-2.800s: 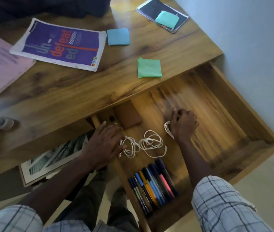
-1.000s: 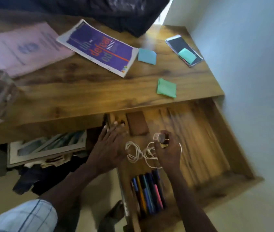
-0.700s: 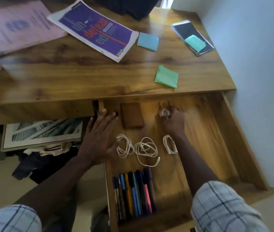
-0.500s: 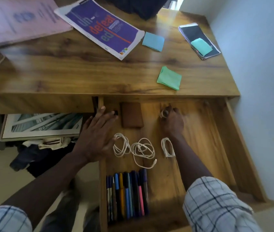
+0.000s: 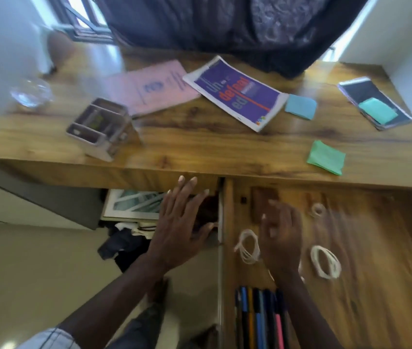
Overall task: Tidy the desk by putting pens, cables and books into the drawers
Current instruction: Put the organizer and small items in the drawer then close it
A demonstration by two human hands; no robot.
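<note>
The left hand (image 5: 182, 222) lies spread and empty beside the open drawer (image 5: 227, 212), the right hand (image 5: 280, 240), blurred but seemingly loose and empty, hovers above its coiled cables (image 5: 250, 258), and the purple paperback (image 5: 235, 93), toward the worktop's (image 5: 199, 147) far edge, looks light and floppy, so is best gripped along a long edge.

Light source: daylight reaches you from the barred window (image 5: 84, 18) at the upper left and from a bright strip at the upper right, beside the dark patterned curtain (image 5: 237, 28).
Glare: a pale sheen lies on the wooden desktop (image 5: 199, 144) at its far left and beside the purple paperback book (image 5: 235, 94).
Shadow: the open wooden drawer (image 5: 376, 285) at the lower right is dimmer than the top; under the desk it is dark.
Blur: your right hand (image 5: 280, 238) smears with motion; your left hand (image 5: 182, 227) is a little sharper; the clear glass bowl (image 5: 29, 93) and grey metal desk organiser (image 5: 99, 127) are soft.
Distortion: the wide lens leans the walls at the frame's edges.
</note>
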